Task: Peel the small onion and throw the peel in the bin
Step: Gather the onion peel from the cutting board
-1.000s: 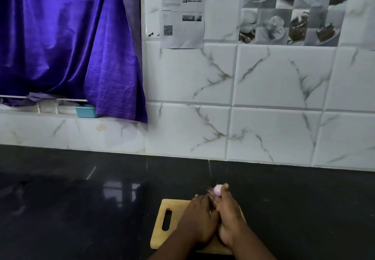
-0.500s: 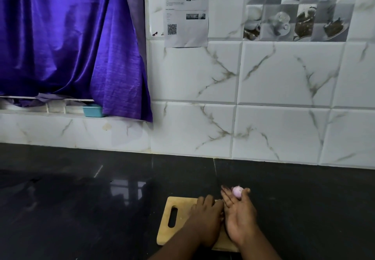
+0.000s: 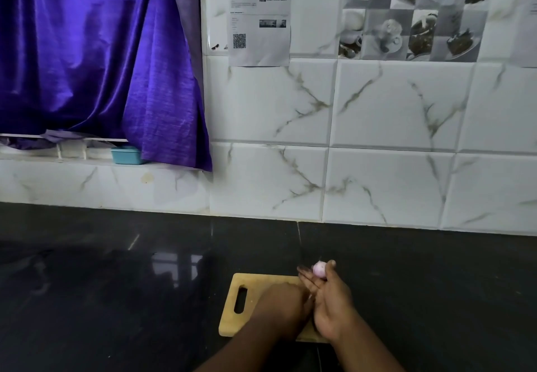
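Note:
A small pink peeled onion (image 3: 319, 270) sits at the tips of my right hand (image 3: 332, 306), pinched between thumb and fingers. That hand hovers palm up over the far right corner of a wooden cutting board (image 3: 241, 283). My left hand (image 3: 280, 309) lies just left of it, back to the camera, with fingers curled down onto the board. Whatever is under those fingers is hidden.
The board lies on a glossy black counter (image 3: 116, 284) near its front edge. A white marble-tiled wall (image 3: 377, 182) runs behind it. A purple curtain (image 3: 96, 60) hangs at the left over a ledge that carries a small teal box (image 3: 127, 155).
My hands have parted: the left one dropped from the onion onto the board and curled. The right one turned palm up, still holding the onion.

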{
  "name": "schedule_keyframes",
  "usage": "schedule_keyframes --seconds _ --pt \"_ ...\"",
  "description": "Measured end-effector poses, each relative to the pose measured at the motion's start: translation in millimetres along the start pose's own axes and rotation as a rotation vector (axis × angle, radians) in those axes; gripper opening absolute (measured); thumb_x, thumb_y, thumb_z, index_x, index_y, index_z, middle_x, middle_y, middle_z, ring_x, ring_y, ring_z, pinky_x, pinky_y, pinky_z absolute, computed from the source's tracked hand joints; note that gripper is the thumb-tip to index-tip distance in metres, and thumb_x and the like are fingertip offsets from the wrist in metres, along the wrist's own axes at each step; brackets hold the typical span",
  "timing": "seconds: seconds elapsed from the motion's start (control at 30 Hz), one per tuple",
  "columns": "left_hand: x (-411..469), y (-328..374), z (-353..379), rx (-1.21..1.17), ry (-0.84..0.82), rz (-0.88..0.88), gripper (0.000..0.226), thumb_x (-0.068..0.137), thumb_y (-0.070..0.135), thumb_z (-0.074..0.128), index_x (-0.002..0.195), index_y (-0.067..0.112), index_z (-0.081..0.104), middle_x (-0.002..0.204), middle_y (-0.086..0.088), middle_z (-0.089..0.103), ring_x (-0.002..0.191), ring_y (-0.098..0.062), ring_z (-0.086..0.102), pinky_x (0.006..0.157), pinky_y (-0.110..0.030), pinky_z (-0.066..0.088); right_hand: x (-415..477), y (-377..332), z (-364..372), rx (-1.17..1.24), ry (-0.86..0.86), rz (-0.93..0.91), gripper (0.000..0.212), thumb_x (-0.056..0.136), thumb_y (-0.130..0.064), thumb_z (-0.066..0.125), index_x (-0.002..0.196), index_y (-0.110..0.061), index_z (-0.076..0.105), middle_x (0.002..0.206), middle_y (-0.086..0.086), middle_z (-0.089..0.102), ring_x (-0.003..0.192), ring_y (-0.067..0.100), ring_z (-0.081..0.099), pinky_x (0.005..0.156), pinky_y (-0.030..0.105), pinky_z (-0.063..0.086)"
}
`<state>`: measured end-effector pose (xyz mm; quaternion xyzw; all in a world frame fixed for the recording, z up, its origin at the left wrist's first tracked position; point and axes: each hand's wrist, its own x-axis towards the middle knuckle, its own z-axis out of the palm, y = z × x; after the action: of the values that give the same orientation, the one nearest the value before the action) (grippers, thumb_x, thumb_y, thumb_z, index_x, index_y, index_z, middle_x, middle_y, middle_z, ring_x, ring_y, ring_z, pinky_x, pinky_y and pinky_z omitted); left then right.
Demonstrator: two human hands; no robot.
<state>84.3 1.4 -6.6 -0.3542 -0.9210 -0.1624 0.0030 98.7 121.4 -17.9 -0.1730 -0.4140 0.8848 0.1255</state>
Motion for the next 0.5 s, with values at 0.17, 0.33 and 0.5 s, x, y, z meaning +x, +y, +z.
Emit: schedule_keyframes --seconds 0.17,0.33,0.5 --pt "-5.7 -0.4 -1.4 -0.495 0.222 -0.194 0.042 0.112 0.033 0.042 0.084 0.014 0.067 0.079 -0.004 0.07 0.071 -0.017 0.063 0.075 -0.044 0.055 -24.4 11.7 8.2 0.12 -0.02 0.064 0.067 0.107 -0.054 0.037 0.129 0.004 0.062 0.121 0.027 0.072 0.115 0.035 0.068 0.115 0.048 0.044" --pt "-28.8 10.7 -12.0 -1.699 0.571 -0.64 0.037 0.111 0.023 0.048 0.077 0.013 0.056 0.061 -0.002 0.05 0.048 -0.011 0.048 0.048 -0.026 0.043 -79.3 37.9 38.9 0.378 0.014 0.04 0.055 0.109 -0.05 0.031 0.12 -0.005 0.061 0.123 0.027 0.067 0.114 0.033 0.063 0.103 0.045 0.043" --pt "-91.1 -7.5 -41.8 -2.261 0.681 -0.712 0.044 0.11 0.026 0.048 0.067 0.018 0.049 0.043 0.003 0.051 0.035 -0.01 0.049 0.038 -0.016 0.044 -114.4 66.5 71.2 0.426 -0.045 0.05 0.068 0.108 -0.053 0.025 0.142 -0.001 0.053 0.143 0.017 0.063 0.128 0.024 0.056 0.122 0.04 0.03"
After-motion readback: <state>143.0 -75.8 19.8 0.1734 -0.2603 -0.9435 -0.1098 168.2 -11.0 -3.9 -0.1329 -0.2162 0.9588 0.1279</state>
